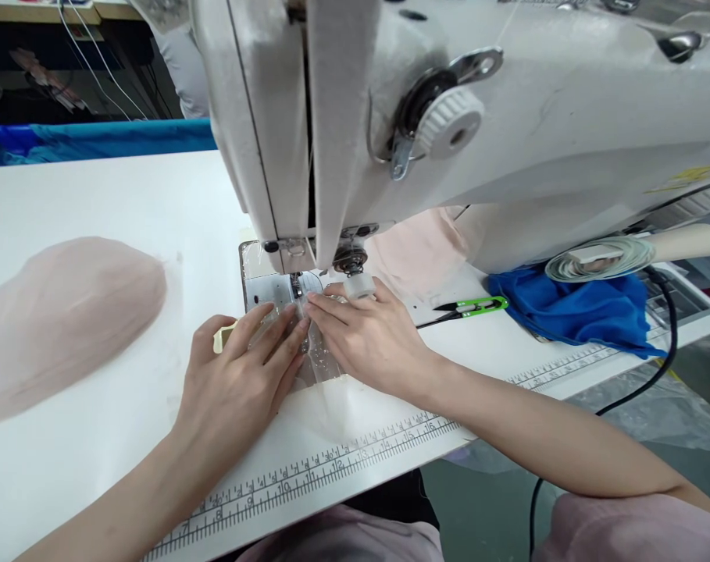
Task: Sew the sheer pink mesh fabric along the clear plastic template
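Observation:
A white industrial sewing machine point(507, 117) fills the upper right, its presser foot point(297, 287) over a metal needle plate point(261, 293). My left hand point(237, 375) lies flat, fingers stretched, pressing a thin sheer pale fabric piece point(322, 363) just in front of the foot. My right hand point(363, 336) also lies flat on the same fabric from the right, fingers extended toward the needle, with a white thimble-like guard point(359, 286) on one finger. The fingertips of both hands nearly meet at the foot.
A heap of sheer pale pink fabric point(62, 320) lies at the left of the white table point(126, 203). Green-handled thread snips point(475, 307), a blue cloth point(577, 308) and a tape roll point(601, 257) sit to the right. A ruler strip point(331, 464) runs along the table's front edge; a black cable point(653, 382) hangs right.

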Available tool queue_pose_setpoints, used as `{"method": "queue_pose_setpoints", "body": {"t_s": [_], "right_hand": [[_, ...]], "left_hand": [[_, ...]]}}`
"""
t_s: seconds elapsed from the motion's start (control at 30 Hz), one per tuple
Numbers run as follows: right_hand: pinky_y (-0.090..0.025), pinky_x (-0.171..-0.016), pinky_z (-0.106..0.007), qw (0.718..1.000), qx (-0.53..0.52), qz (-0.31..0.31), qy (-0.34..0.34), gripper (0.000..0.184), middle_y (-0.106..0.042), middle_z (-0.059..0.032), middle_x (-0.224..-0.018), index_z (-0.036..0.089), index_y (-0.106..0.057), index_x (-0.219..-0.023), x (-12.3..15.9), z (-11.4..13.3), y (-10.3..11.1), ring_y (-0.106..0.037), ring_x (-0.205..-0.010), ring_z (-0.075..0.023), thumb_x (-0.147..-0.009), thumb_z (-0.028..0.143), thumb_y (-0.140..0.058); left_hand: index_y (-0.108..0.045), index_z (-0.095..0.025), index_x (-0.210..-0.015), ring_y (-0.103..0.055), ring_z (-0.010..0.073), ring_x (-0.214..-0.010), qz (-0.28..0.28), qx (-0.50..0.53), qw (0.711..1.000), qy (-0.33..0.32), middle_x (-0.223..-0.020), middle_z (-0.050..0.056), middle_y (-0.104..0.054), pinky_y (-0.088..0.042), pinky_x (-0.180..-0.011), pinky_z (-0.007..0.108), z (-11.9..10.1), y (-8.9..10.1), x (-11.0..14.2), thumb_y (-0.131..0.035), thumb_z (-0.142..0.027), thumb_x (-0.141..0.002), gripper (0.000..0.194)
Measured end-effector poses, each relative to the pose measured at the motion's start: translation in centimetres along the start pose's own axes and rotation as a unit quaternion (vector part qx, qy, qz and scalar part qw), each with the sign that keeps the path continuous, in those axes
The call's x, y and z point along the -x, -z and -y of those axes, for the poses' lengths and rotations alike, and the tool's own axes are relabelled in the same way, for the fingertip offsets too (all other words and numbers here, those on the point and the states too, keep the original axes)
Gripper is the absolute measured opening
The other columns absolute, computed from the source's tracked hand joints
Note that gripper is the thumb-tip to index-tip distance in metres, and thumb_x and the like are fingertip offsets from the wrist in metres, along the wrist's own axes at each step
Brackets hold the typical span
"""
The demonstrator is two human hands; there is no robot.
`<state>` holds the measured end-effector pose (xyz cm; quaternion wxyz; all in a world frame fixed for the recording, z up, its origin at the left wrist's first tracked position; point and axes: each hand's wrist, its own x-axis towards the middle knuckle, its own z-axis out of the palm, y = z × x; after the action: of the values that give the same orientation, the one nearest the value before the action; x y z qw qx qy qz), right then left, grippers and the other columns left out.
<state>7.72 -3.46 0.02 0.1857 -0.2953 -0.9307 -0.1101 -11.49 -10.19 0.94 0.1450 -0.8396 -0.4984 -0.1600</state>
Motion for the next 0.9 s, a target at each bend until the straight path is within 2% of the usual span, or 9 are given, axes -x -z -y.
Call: {"method": "queue_pose_setpoints", "body": {"t_s": [0.2,0.6,0.9], "right_hand": [[-0.035,-0.097,-0.041,1.0,-0.001,0.022,-0.002,0.034,-0.073,-0.0081,-0.118,0.01,-0.067,-0.119,-0.25,-0.35,-0.14,-0.06,-0.108,-0.0231,-0.096,0.011,-0.043],[-0.034,-0.098,-0.041,0.999,-0.012,0.03,-0.013,0.034,-0.073,-0.0089,-0.118,0.01,-0.068,-0.118,-0.42,-0.47,-0.12,-0.06,-0.11,-0.0236,-0.096,0.012,-0.042],[-0.034,-0.1,-0.041,0.999,-0.015,0.03,-0.011,0.034,-0.072,-0.0088,-0.119,0.011,-0.067,-0.119,-0.5,-0.62,-0.11,-0.06,-0.111,-0.0234,-0.095,0.012,-0.043]], "left_hand": [[-0.054,-0.026,-0.136,-0.06,0.0286,-0.119,0.005,0.004,1.0,0.013,-0.126,0.006,-0.069,-0.037,-0.092,0.047,0.21,-0.52,-0.2,-0.052,-0.022,-0.097,0.039],[-0.059,-0.02,-0.131,-0.06,0.0306,-0.119,-0.007,-0.002,1.0,-0.003,-0.127,0.009,-0.068,-0.036,-0.091,0.049,0.56,-0.84,-0.34,-0.051,-0.02,-0.097,0.035],[-0.058,-0.022,-0.133,-0.061,0.03,-0.118,-0.009,0.005,1.0,0.005,-0.127,0.008,-0.068,-0.036,-0.092,0.048,0.62,-0.83,-0.35,-0.05,-0.02,-0.098,0.036]]}}
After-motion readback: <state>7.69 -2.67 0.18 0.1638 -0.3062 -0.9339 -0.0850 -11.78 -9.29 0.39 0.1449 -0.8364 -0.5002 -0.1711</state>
